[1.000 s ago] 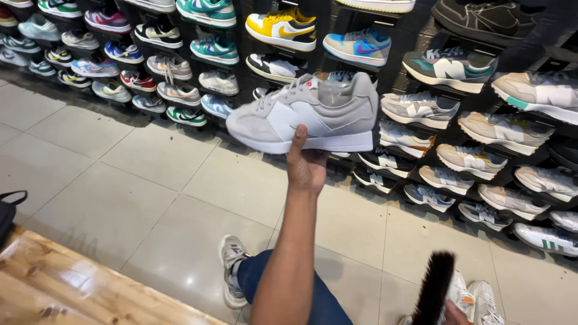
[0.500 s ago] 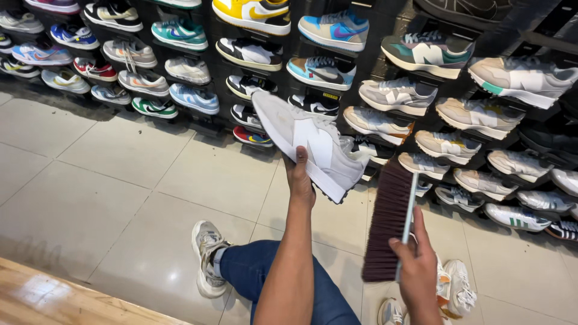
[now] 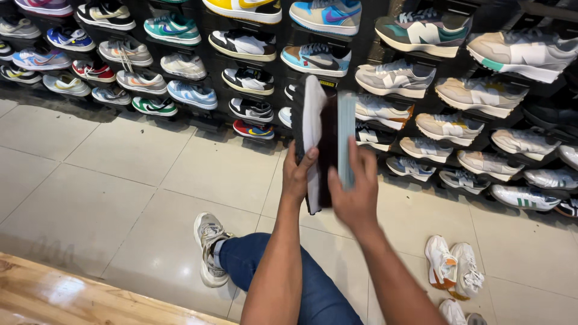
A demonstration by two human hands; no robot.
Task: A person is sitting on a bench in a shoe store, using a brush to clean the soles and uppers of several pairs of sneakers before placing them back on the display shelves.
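A: What is your left hand (image 3: 297, 176) doing?

B: You are gripping a grey shoe (image 3: 311, 135) with it, fingers closed around the lower part, and holding the shoe upright on edge in front of the wall of shoes (image 3: 180, 60).

A: And your right hand (image 3: 354, 194)?

B: You are clasping a brush (image 3: 338, 141) with it and pressing the dark bristles against the shoe's side. The pale back of the brush is facing right.

A: Is the brush touching the sole?

B: It is probably lying against the sole, though the blur is making that hard to tell.

A: Where is all this sitting?

B: You are holding both above the tiled floor (image 3: 108, 180), over your knee in blue jeans (image 3: 319, 295), with a pair of white sneakers (image 3: 453, 268) lying to your right.
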